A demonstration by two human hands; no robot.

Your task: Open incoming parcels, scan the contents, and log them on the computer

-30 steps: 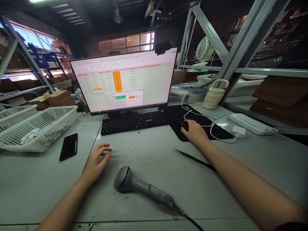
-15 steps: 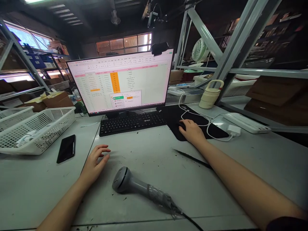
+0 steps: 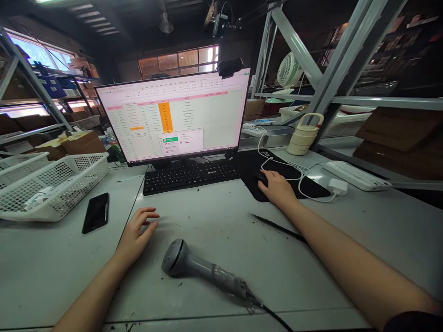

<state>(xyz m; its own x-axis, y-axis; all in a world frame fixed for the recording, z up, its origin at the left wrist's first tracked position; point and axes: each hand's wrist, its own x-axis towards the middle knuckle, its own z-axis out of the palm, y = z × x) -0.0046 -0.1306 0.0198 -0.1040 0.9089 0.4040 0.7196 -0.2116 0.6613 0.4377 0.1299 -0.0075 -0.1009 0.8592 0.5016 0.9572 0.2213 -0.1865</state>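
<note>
My right hand (image 3: 278, 188) lies over a dark computer mouse (image 3: 261, 176) on the black mouse pad (image 3: 251, 168); most of the mouse is hidden under the fingers. On the grey table (image 3: 207, 216), my left hand (image 3: 140, 230) rests on its side, fingers loosely apart and holding nothing. A grey barcode scanner (image 3: 204, 269) with clear tape on its handle lies in front of it. Behind the hands are a black keyboard (image 3: 187, 176) and a monitor (image 3: 194, 110) showing a spreadsheet with a small window over it.
A black phone (image 3: 96, 213) and a white perforated basket (image 3: 65, 184) are at left. On the right are a white charger (image 3: 337, 186) with cables, a white power-bank-like block (image 3: 358, 176), a cream bottle (image 3: 304, 136) and a metal frame (image 3: 332, 87). A thin dark pointed tool (image 3: 277, 226) lies near my right forearm.
The content of the small window on the monitor has changed: its orange patch is gone. Both hands stay in almost the same place; the view has shifted very slightly.
</note>
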